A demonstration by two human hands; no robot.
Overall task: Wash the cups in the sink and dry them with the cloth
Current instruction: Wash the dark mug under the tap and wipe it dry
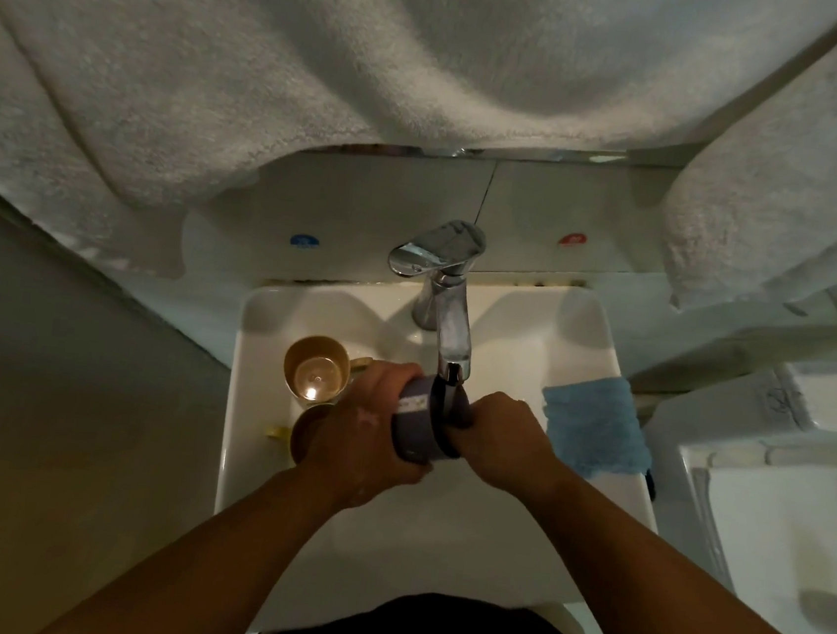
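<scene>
head view: left hand (368,430) wraps the grey mug (418,422) under the tap (449,320), over the sink (585,334); right hand (502,436) grips its rim end; mug looks rigid, wet, likely slippery and breakable, best held round the body; cloth (596,428) waits on the right rim.

Three cups: one grey-blue ceramic mug (421,423), two gold metal cups (317,367) (309,429). One white rectangular sink (580,333). One chrome tap (446,299). One light blue cloth (596,428). Two white towels (278,59) (789,211). Two hands (367,440) (506,445).
</scene>
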